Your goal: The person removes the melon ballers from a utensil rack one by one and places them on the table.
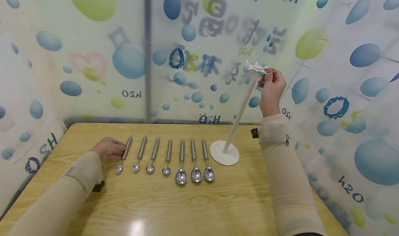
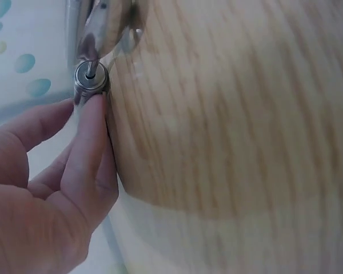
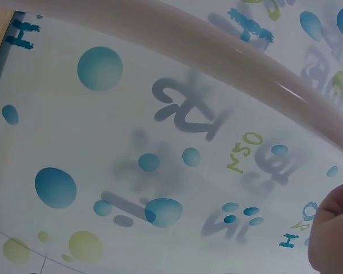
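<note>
At the left end of a row of steel scoops, my left hand (image 1: 109, 148) pinches the handle of a small metal scoop (image 1: 125, 152) between thumb and fingers. The left wrist view shows that handle (image 2: 91, 80) end-on at the fingertips. A white stand (image 1: 239, 113) has a round base (image 1: 224, 159), a slim pole and a ring of hooks (image 1: 256, 67) on top. My right hand (image 1: 272, 90) pinches one hook at the right side of that ring. Only part of the right hand (image 3: 334, 231) shows in the right wrist view, below the pole (image 3: 217, 54); the hook is barely visible there.
Several more scoops lie side by side on the wooden table (image 1: 149, 208), handles pointing away; the three rightmost, such as this large scoop (image 1: 180, 176), have bigger bowls. The stand's base is just right of them. A patterned curtain (image 1: 193, 101) hangs behind the table and at both sides.
</note>
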